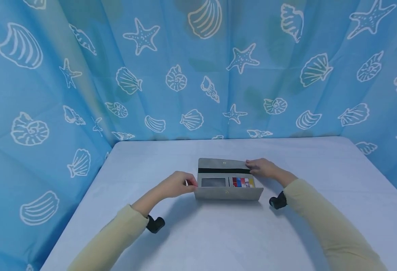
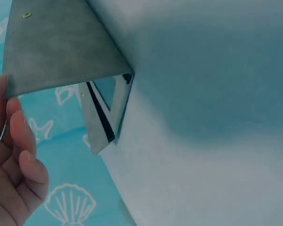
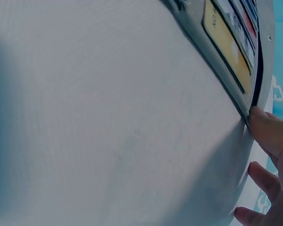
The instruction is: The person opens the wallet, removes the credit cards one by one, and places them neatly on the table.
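"One wallet (image 1: 228, 194): location?"
"On table (image 1: 218, 237), unfolded, cards (image 1: 243, 182) inside."
"Grip?"
"Left hand (image 1: 179, 183): fingertips pinching its near-left corner. Right hand (image 1: 265, 168): fingertips pinching its right edge."

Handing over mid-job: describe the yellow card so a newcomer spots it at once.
On the white table, find the open grey wallet. In the head view, a row of cards sits inside it, right of the dark window. The yellow card is at the row's right end, nearest the right hand; its colour sets it apart from the red and blue ones.
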Tool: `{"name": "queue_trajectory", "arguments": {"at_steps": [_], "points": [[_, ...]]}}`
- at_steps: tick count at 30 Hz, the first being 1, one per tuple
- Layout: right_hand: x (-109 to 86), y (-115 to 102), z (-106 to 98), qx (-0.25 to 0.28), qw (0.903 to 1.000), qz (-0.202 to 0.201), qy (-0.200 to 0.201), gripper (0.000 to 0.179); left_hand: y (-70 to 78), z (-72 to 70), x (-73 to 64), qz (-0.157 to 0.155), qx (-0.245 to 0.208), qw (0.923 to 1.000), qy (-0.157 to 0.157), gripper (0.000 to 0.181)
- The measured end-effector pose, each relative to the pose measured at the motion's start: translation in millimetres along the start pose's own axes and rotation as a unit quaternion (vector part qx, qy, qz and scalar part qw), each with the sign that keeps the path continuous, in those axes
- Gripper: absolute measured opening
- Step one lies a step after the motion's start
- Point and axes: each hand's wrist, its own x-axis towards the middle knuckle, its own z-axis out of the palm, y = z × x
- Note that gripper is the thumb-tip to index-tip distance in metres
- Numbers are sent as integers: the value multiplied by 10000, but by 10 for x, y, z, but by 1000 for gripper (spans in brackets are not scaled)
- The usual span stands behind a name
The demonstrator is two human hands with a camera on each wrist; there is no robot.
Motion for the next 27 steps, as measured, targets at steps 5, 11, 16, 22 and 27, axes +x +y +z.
{"name": "queue_trajectory", "arguments": {"at_steps": [5, 11, 16, 22, 27], "points": [[-23, 15, 2, 134, 9999, -17, -11, 47, -59, 90, -98, -251, -560, 9970, -478, 9], [-40, 2, 2, 224, 9997, 34, -47, 48, -73, 290, -189, -118, -246, 9956, -902, 10], [-43, 3, 4, 394, 9992, 105, -58, 49, -35, 443, -210, -119, 628, 9913, -1148, 16], [-49, 17, 0, 492, 9984, 189, -190, 51, 12, 587, -192, -407, 1480, 9799, -1275, 21], [-51, 8, -9, 607, 9976, 152, -311, 54, 51, 651, -197, -690, 1632, 9757, -1287, 22]]}}
